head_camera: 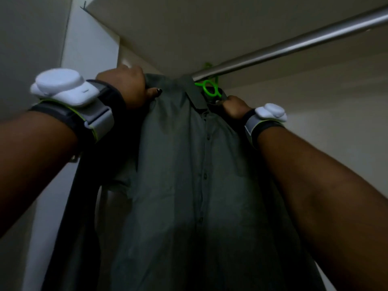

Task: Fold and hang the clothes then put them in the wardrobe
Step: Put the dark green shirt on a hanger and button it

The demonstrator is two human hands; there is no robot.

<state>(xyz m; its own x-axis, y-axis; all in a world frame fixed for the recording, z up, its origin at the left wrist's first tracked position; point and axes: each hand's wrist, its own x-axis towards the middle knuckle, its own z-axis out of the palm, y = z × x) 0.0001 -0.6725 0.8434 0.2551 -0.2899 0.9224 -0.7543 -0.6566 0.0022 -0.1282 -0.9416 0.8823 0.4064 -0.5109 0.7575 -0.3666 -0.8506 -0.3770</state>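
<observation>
Both forearms reach upward from the lower corners of the view. Each wrist carries a dark strap with a white sensor unit: left wrist unit (63, 87), right wrist unit (270, 112).

The left hand (126, 87) is clamped on the left shoulder of the shirt (184, 164); its fingers curl over the fabric edge and the thumb presses the front face. The right hand (234, 106) grips the shirt at the right shoulder, just beside the collar; its fingertips are hidden in the fabric.

The shirt is a grey-green button-front garment. It hangs front-facing between the two hands, with the button placket running down its centre. Its collar sits on a green hanger (210, 89), of which only the neck loop and hook show above the collar.

The hanger hook is at the metal rail (294, 45), at the rail's near-left end. Whether the hook is fully seated over the rail cannot be told.

A dark garment (79, 196) hangs just beside the shirt on the left, partly behind the left wrist. Its support is hidden.

The wardrobe (189, 28) encloses all of these items. Its top panel is pale, and its rear wall is plain. A white vertical panel (90, 49) stands at the far left. Lighting inside is dim.
</observation>
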